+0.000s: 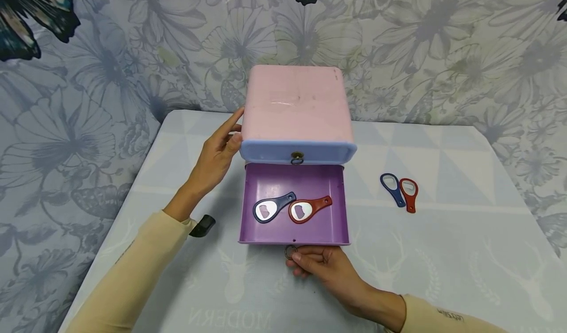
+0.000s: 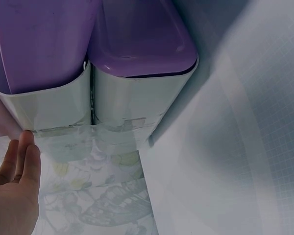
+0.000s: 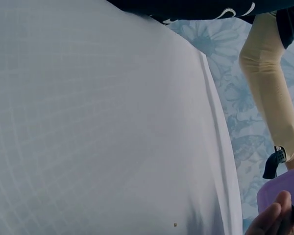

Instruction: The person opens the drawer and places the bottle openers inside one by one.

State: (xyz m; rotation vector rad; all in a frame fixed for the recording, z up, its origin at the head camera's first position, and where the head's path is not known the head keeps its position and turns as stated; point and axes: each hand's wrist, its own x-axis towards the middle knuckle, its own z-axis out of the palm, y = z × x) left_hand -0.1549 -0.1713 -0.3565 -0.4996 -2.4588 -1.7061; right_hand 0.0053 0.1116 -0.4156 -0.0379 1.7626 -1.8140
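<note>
A small drawer unit with a pink top (image 1: 297,102) and a blue upper drawer front (image 1: 270,151) stands on the table. My left hand (image 1: 212,158) rests against its left side, fingers fairly straight; the left wrist view also shows this hand (image 2: 17,196). The purple lower drawer (image 1: 319,232) is pulled out. With my right hand (image 1: 330,271) I pinch its ring pull (image 1: 290,252); the right wrist view catches only part of that hand (image 3: 277,218). Inside the drawer lie a blue teardrop-shaped, handled piece (image 1: 273,207) and a red one (image 1: 310,208), both with shiny, mirror-like faces.
Right of the unit, a similar blue handled piece (image 1: 393,189) and a red one (image 1: 409,194) lie side by side on the pale patterned tabletop (image 1: 443,254). A flower-patterned wall covering (image 1: 398,52) rises behind the table. Another ring pull (image 1: 297,159) hangs from the upper drawer.
</note>
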